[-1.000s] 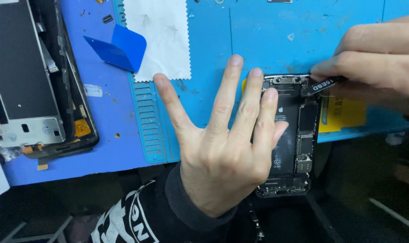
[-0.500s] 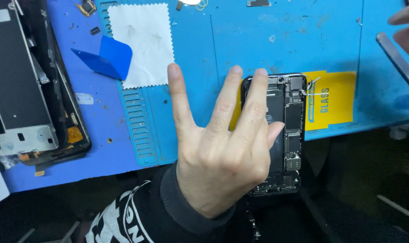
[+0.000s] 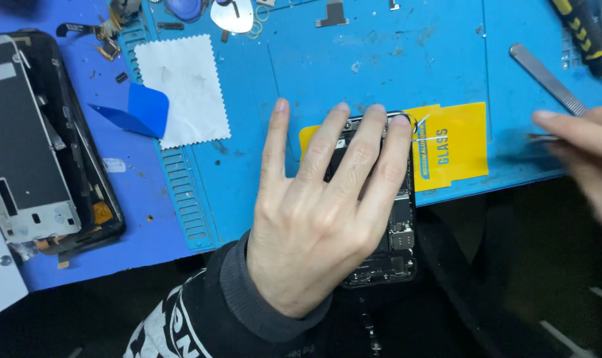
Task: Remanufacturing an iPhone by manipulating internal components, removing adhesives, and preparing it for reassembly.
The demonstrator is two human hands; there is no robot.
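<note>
Far left of the frame, a second opened phone (image 3: 42,146) on the blue mat (image 3: 380,59); blue pick (image 3: 138,109) and white cloth (image 3: 181,86) upper left. Centre, left hand (image 3: 321,205) flat, fingers spread, pressing the opened phone (image 3: 397,225) at the mat's lower edge, gripping nothing. Yellow packet (image 3: 453,142) beside it. Right edge, right hand (image 3: 582,152) blurred, pinching thin metal tweezers (image 3: 543,138)

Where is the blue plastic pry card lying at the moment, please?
In the head view, the blue pry card lies on the blue mat at upper left, its edge under the white cloth, well left of the left hand.
</note>
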